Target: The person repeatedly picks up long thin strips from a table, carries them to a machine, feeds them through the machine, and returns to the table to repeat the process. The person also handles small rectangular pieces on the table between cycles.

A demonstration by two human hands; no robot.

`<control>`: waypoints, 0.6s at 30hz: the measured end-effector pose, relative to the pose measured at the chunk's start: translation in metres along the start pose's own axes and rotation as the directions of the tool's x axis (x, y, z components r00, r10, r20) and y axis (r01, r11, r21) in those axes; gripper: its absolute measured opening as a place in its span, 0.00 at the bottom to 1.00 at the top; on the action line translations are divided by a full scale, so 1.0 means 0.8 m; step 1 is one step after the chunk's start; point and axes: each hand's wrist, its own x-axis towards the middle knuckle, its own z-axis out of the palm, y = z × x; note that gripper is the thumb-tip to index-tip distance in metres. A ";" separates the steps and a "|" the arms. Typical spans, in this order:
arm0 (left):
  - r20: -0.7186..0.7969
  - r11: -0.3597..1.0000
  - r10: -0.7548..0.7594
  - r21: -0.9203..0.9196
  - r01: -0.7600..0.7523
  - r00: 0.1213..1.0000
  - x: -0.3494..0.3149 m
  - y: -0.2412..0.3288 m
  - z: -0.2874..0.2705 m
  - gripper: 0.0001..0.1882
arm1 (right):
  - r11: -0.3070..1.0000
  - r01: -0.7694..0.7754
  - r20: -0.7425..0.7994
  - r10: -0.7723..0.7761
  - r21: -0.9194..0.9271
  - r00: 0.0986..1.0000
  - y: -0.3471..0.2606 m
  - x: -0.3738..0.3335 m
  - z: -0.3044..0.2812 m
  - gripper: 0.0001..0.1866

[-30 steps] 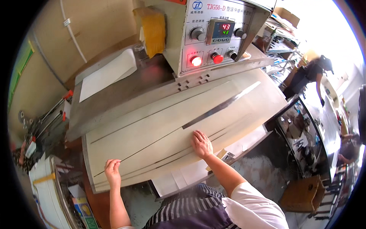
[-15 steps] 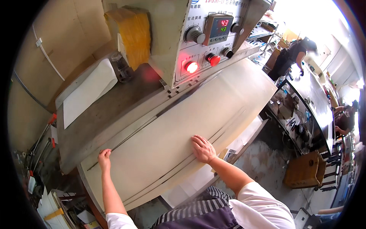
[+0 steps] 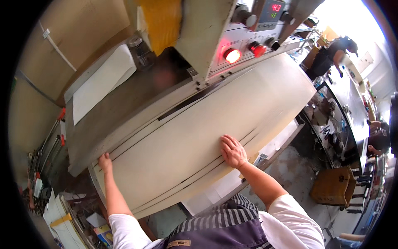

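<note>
Head view: two bare hands, one slim dark rod (image 3: 137,134), one black strip (image 3: 178,108) broader than the rod and in line with it. Rod and strip lie at the back of one cream board (image 3: 186,137), just beside the metal bar (image 3: 137,119). Long axis diagonal, roughly parallel to the bar: narrow end toward lower left, strip toward upper right, below one control box (image 3: 207,37). Left hand (image 3: 105,162): fingers curled at the narrow end; whether they pinch the rod, cannot tell. Right hand (image 3: 234,152): palm down, laid flat on the board, released. Counted on the box: three knobs (image 3: 243,15), one lit red lamp (image 3: 232,55), one red button (image 3: 257,50), one digital display (image 3: 270,14). Behind the bar: one white sheet (image 3: 101,83). At right: at least two co-workers (image 3: 331,56).
</note>
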 end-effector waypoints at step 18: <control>0.180 0.758 0.609 -0.417 -0.501 0.772 -0.205 0.458 -0.040 0.33 | 0.998 -0.012 0.024 0.011 0.057 1.000 0.005 -0.004 0.002 0.17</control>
